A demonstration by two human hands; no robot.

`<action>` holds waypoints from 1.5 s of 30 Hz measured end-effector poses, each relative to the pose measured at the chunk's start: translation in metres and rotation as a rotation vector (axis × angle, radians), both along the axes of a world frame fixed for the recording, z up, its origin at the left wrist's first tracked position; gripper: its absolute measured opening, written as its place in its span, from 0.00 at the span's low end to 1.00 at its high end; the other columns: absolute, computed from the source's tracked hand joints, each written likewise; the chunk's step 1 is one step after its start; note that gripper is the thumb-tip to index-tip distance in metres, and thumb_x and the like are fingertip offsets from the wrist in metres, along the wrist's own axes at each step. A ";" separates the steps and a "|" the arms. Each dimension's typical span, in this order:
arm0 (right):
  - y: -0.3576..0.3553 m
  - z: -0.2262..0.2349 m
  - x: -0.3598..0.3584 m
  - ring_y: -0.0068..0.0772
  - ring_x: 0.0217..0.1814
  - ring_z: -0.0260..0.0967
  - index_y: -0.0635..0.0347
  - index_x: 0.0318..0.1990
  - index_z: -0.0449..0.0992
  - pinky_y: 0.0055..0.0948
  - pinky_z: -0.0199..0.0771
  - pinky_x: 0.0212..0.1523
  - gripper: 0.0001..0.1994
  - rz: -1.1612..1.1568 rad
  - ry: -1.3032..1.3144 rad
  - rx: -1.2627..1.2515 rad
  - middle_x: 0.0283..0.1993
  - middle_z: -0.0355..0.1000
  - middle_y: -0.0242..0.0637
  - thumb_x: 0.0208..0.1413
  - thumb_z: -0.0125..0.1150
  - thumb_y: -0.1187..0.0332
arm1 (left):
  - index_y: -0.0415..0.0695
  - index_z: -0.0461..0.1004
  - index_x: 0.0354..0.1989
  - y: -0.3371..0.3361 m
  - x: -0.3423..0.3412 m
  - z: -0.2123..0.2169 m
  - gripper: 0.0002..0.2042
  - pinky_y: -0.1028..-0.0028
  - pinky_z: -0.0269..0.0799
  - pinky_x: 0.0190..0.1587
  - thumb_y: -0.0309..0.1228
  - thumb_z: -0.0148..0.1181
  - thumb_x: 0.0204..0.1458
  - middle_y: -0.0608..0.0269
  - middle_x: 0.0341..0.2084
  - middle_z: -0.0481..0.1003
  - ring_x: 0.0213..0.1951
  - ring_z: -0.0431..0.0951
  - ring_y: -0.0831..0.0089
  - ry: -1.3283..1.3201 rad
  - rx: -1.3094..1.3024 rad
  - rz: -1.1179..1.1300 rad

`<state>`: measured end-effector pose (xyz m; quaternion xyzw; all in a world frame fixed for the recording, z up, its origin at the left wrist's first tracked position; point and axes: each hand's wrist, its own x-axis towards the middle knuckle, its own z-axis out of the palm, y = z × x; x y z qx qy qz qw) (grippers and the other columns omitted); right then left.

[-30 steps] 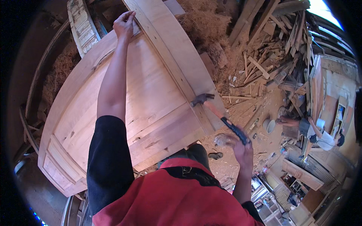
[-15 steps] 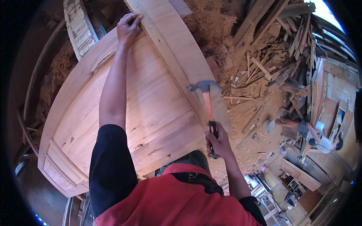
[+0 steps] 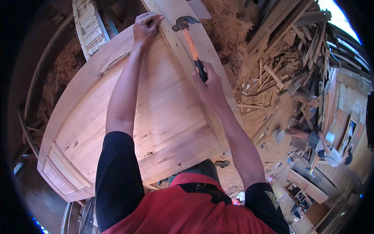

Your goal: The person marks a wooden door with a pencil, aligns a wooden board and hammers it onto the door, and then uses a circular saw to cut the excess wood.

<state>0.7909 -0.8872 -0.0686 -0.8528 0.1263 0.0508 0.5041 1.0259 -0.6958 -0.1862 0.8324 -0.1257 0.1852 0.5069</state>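
Note:
A large pale wooden door panel (image 3: 167,97) lies in front of me, with a narrow wooden strip (image 3: 174,50) running along its right part. At the far end of that strip, my left hand (image 3: 146,30) is closed in a pinch against the wood. Whatever its fingertips hold is too small to make out. My right hand (image 3: 210,85) grips the black handle end of a claw hammer (image 3: 191,45). The hammer's head is raised over the panel, just right of my left hand.
Wood shavings (image 3: 226,31) heap up beyond the panel. Scrap wood (image 3: 272,76) is piled at the right. Farther right, another person (image 3: 329,150) sits near a pale bucket (image 3: 278,135). An old slatted board (image 3: 90,29) stands at the far left.
My right hand has carried the hammer forward and left, from the panel's near right edge to beside my left hand. The left hand keeps its pinch at the strip.

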 end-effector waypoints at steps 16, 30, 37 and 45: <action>0.017 -0.012 0.061 0.39 0.26 0.74 0.65 0.55 0.69 0.37 0.71 0.29 0.17 0.130 -0.315 -0.248 0.29 0.72 0.46 0.67 0.55 0.61 | 0.48 0.86 0.36 0.006 -0.001 0.001 0.10 0.65 0.73 0.53 0.39 0.71 0.51 0.63 0.40 0.82 0.49 0.77 0.63 -0.051 0.120 -0.035; 0.026 0.004 0.062 0.66 0.38 0.74 0.62 0.57 0.66 0.56 0.73 0.36 0.18 0.102 -0.123 -0.237 0.33 0.75 0.57 0.65 0.54 0.63 | 0.50 0.86 0.37 0.008 -0.004 0.006 0.09 0.65 0.73 0.53 0.38 0.71 0.50 0.63 0.42 0.82 0.50 0.77 0.63 0.009 0.142 -0.056; 0.019 -0.009 0.056 0.56 0.33 0.74 0.64 0.56 0.69 0.47 0.72 0.34 0.17 0.071 -0.139 -0.331 0.31 0.74 0.53 0.66 0.55 0.63 | 0.48 0.86 0.37 0.012 0.002 0.003 0.08 0.66 0.73 0.54 0.35 0.71 0.51 0.62 0.42 0.82 0.50 0.77 0.64 0.008 0.116 -0.086; -0.052 -0.022 -0.097 0.18 0.18 0.62 0.65 0.56 0.70 0.24 0.64 0.21 0.17 -0.292 -0.138 -0.022 0.21 0.64 0.26 0.67 0.56 0.63 | 0.44 0.83 0.44 0.008 0.006 0.011 0.14 0.66 0.72 0.56 0.35 0.67 0.50 0.53 0.47 0.78 0.50 0.77 0.62 -0.040 0.129 -0.092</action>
